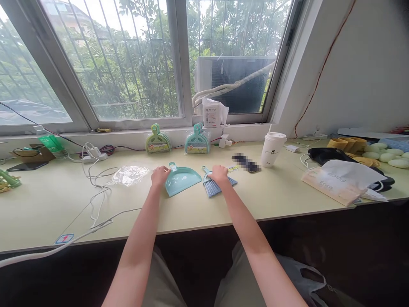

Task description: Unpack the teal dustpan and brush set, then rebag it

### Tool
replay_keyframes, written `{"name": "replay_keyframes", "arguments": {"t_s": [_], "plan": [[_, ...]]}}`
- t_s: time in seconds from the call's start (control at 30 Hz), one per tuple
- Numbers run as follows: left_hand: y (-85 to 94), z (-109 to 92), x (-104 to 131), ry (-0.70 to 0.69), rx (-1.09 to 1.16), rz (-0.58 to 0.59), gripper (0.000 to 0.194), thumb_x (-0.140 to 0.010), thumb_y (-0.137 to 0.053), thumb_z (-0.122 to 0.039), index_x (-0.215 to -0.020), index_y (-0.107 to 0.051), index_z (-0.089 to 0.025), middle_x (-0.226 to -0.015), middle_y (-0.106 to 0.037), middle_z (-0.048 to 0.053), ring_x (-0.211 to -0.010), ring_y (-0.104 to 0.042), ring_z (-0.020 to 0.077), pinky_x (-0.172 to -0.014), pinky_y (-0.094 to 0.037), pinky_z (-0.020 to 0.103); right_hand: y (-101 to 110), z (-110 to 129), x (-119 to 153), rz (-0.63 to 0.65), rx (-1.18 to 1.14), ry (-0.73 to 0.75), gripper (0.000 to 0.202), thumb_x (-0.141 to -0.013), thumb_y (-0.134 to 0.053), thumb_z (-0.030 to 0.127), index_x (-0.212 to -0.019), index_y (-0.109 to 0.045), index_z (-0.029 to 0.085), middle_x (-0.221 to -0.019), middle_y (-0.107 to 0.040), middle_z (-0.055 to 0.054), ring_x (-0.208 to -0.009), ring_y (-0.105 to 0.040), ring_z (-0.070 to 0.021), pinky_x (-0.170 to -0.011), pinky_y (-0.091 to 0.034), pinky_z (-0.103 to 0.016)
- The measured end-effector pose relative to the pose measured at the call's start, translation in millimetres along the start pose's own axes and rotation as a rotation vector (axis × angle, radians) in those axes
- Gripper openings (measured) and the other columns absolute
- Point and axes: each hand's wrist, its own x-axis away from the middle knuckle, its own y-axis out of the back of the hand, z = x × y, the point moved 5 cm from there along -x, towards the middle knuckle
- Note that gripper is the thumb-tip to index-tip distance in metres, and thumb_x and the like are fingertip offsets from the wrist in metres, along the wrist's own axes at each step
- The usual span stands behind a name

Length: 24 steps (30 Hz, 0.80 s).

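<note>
A light teal dustpan (182, 180) lies on the pale yellow table (191, 217), its handle pointing toward the window. My left hand (160, 175) is closed on the dustpan's left edge near the handle. To its right is a small brush (211, 187) with a teal handle and blue-grey bristles. My right hand (220, 174) is closed on the upper part of this brush and hides some of it. Clear crumpled plastic (130, 175) lies left of my left hand. A yellow label card (233, 169) lies just beyond my right hand.
Packed green (158, 143) and teal (197, 144) dustpan sets stand by the sill. A white cup (273, 149) stands beside a blurred dark object (252, 165). White cables (99, 192) cross the left side; a tissue pack (338, 181) lies right.
</note>
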Motion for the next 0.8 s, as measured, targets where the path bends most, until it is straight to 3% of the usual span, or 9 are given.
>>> {"name": "replay_keyframes", "arguments": {"t_s": [0.13,0.27,0.4,0.43,0.47,0.53,0.6,0.7,0.8], "plan": [[-3.0,1.9,-0.2,0.007,-0.040,0.039,0.013,-0.068,-0.067,-0.035,-0.065,-0.062,-0.023,-0.088,-0.072,0.010,-0.097,-0.063,0.0306,-0.078,-0.044,0.034,2.8,-4.1,-0.7,0.012,-0.010,-0.018,0.031,-0.075,-0.075,0.034,-0.099,-0.073,0.015,-0.105,-0.073,-0.016,-0.102,-0.069,-0.0277,-0.077,-0.048,-0.030],[-13.3,-9.2,8.1,-0.057,-0.193,0.118,0.015,-0.076,-0.061,-0.034,-0.068,-0.060,-0.022,-0.087,-0.071,0.009,-0.087,-0.064,0.0266,-0.069,-0.043,0.031,10.5,-1.6,-0.2,-0.035,-0.150,0.037,0.023,-0.081,-0.066,0.037,-0.094,-0.075,0.021,-0.099,-0.075,-0.009,-0.098,-0.069,-0.0221,-0.073,-0.045,-0.026],[-44.0,-46.1,32.7,-0.336,0.055,0.483,0.028,-0.084,-0.055,-0.044,-0.070,-0.063,-0.020,-0.080,-0.070,0.006,-0.077,-0.064,0.0218,-0.068,-0.046,0.030,2.1,17.9,3.2,0.012,-0.232,0.190,0.021,-0.080,-0.067,0.041,-0.093,-0.074,0.025,-0.099,-0.076,-0.003,-0.095,-0.068,-0.0198,-0.073,-0.043,-0.025],[-48.3,-56.5,39.3,-0.424,0.114,0.529,0.029,-0.085,-0.054,-0.045,-0.074,-0.065,-0.020,-0.081,-0.070,0.006,-0.078,-0.064,0.0218,-0.070,-0.047,0.031,-2.4,22.8,4.1,0.026,-0.218,0.212,0.021,-0.079,-0.069,0.040,-0.092,-0.074,0.025,-0.099,-0.076,-0.003,-0.094,-0.068,-0.0203,-0.073,-0.043,-0.026],[-49.2,-65.2,43.8,-0.505,0.146,0.505,0.027,-0.086,-0.054,-0.043,-0.081,-0.068,-0.020,-0.086,-0.071,0.007,-0.083,-0.065,0.0226,-0.074,-0.048,0.032,-6.4,27.2,4.8,0.025,-0.205,0.230,0.020,-0.079,-0.070,0.039,-0.091,-0.074,0.024,-0.099,-0.075,-0.004,-0.094,-0.068,-0.0208,-0.073,-0.043,-0.026],[-43.7,-75.4,47.1,-0.635,0.104,0.307,0.027,-0.083,-0.060,-0.034,-0.105,-0.068,-0.021,-0.108,-0.070,0.009,-0.103,-0.062,0.0266,-0.086,-0.049,0.037,-11.7,33.1,5.3,-0.013,-0.206,0.256,0.021,-0.080,-0.069,0.038,-0.093,-0.073,0.023,-0.102,-0.074,-0.005,-0.096,-0.067,-0.0209,-0.073,-0.043,-0.026],[-39.9,-75.7,46.9,-0.707,-0.040,0.141,0.045,-0.078,-0.063,-0.019,-0.122,-0.062,-0.025,-0.128,-0.062,0.010,-0.121,-0.054,0.0298,-0.097,-0.045,0.043,-14.4,35.4,4.9,-0.043,-0.244,0.271,0.021,-0.081,-0.069,0.039,-0.093,-0.073,0.023,-0.109,-0.072,-0.006,-0.098,-0.066,-0.0201,-0.074,-0.043,-0.025],[-48.0,-65.1,42.4,-0.724,-0.256,0.180,0.050,-0.077,-0.056,-0.006,-0.123,-0.061,-0.026,-0.130,-0.061,0.010,-0.121,-0.056,0.0285,-0.096,-0.046,0.042,-16.9,35.8,3.2,-0.027,-0.303,0.279,0.020,-0.081,-0.070,0.041,-0.089,-0.074,0.024,-0.114,-0.070,-0.005,-0.099,-0.065,-0.0191,-0.074,-0.044,-0.025],[-53.5,-60.0,40.9,-0.767,-0.364,0.170,0.045,-0.081,-0.052,-0.003,-0.121,-0.061,-0.022,-0.122,-0.064,0.011,-0.113,-0.061,0.0272,-0.093,-0.048,0.040,-18.1,36.9,1.5,-0.022,-0.342,0.304,0.020,-0.079,-0.071,0.042,-0.085,-0.075,0.024,-0.111,-0.071,-0.004,-0.097,-0.065,-0.0189,-0.072,-0.044,-0.024]]}}
